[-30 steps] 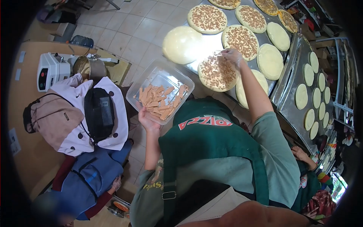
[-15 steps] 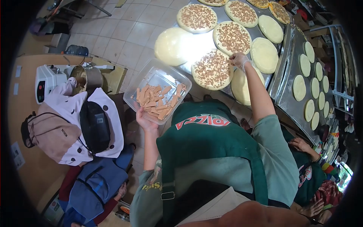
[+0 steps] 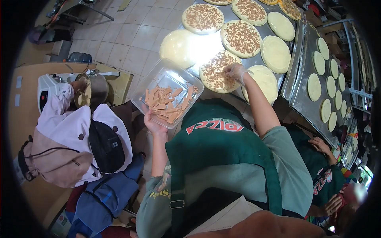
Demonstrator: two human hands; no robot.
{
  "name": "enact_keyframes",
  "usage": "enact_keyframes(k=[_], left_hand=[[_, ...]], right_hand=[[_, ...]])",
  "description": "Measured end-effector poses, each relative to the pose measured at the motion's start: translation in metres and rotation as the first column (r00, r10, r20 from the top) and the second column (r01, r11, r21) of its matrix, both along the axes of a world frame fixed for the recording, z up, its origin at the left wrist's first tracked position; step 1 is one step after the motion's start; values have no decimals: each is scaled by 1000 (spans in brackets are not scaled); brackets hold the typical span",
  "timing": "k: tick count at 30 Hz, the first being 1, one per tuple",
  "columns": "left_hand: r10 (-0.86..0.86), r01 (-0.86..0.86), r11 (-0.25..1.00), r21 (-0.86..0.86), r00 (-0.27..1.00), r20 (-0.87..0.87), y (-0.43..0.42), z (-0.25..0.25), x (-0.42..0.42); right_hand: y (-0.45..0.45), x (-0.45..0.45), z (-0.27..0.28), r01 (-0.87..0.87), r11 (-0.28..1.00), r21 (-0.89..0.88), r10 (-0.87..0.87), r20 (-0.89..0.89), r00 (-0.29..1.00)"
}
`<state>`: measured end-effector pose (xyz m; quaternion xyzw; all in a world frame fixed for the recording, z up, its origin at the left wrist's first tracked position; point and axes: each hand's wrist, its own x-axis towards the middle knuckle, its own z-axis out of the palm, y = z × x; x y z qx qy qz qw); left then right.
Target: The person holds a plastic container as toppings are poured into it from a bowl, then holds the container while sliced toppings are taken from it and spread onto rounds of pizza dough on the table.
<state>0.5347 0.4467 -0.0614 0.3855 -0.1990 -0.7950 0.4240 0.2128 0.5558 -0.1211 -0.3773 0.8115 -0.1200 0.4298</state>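
My left hand (image 3: 155,122) grips the lower edge of a clear plastic container (image 3: 139,93), which is tilted slightly. Inside lie brownish-pink strips and broken pieces (image 3: 166,104) that look like sliced meat. My right hand (image 3: 237,73), in a clear plastic glove, is over the right part of a round pizza base (image 3: 216,75) scattered with small brown bits. Its fingers are drawn together, and whatever is between them is hidden. Just right of that hand lies a plain pale base (image 3: 260,84). Another topped base (image 3: 241,38) sits just beyond.
More bases cover the metal table, some plain (image 3: 275,54), some topped (image 3: 203,18). A second metal surface (image 3: 303,75) at right holds smaller dough rounds. At left, a person in white (image 3: 67,119) reaches into a metal mixing bowl (image 3: 99,87). Another person (image 3: 323,174) is at right.
My right hand has moved left and slightly down, from the topped base's right edge to over its toppings. My left hand still holds the container. The person at the mixer has shifted.
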Motion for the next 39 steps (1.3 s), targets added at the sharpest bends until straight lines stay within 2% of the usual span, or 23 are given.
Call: enact_keyframes(k=[2,4,5,7,8,10,11,12,13,14,16,17,18,20,25,27,28,30,34,36,37,39], left_hand=[[-4,4,1000,16,1000,1,-1,0,0],[9,-9,1000,30,1000,3,-2,-2,1],[10,-10,999,32,1000,4,-2,-1,1],[49,-52,997,62,997,54,-1,2,-1],[48,-52,997,65,997,54,-1,1,-1],[20,-21,998,61,1000,24,-2,0,1],[17,-19,998,62,1000,21,-2,-2,1],[-6,7,999,48,1000,-13,-3,-4,2],[-30,31,999,32,998,-47,-3,-6,3],[-30,32,999,32,998,-50,-4,-7,3],[-26,27,999,19,998,-50,-5,-9,4],[-27,28,999,20,998,-51,-6,-9,4],[-27,28,999,26,999,-40,-8,-8,3],[-28,29,999,30,999,-31,-10,-8,1],[-25,26,999,36,999,-25,-15,-10,0],[-24,24,999,38,1000,-12,-16,-8,-2],[-20,20,999,40,1000,1,-17,-7,-3],[-11,10,999,42,1000,3,-18,-8,-3],[-39,41,997,58,998,-48,-23,-7,-4],[-17,18,998,58,1000,-24,-22,-5,-4],[3,-3,998,56,1000,0,-22,-5,-5],[-14,14,999,37,1000,-7,-24,-6,-4]], right_hand=[[-2,1,-6,-16,999,42,17,-31,999],[-4,1,-7,-70,982,176,93,-129,987],[-2,2,-6,-71,982,177,95,-129,987],[6,4,-3,-265,961,76,276,-264,924],[8,5,-1,-265,961,79,277,-262,924],[13,4,5,-35,999,13,36,-112,993],[18,2,-3,-32,999,15,34,-115,993],[26,-1,-17,224,973,-63,-218,89,972],[31,-3,-20,473,877,-87,-429,302,851],[37,-5,-22,473,876,-88,-430,300,852],[50,-10,-22,611,770,-185,-542,314,779],[65,-24,-58,522,818,-242,-473,233,849],[70,-27,-59,524,818,-239,-475,234,848],[78,-28,-60,545,835,-73,-516,239,822],[79,-17,-73,491,870,-47,-487,85,869],[75,-12,-70,415,908,55,-409,-96,907],[77,-11,-73,416,908,55,-410,-96,907],[84,-9,-79,437,884,-165,-451,-59,891],[84,-10,-69,508,847,-159,-503,76,861],[68,6,-31,634,766,-104,-547,412,729],[60,9,-35,633,767,-103,-546,413,729],[42,15,-48,250,947,-201,-205,221,954]])
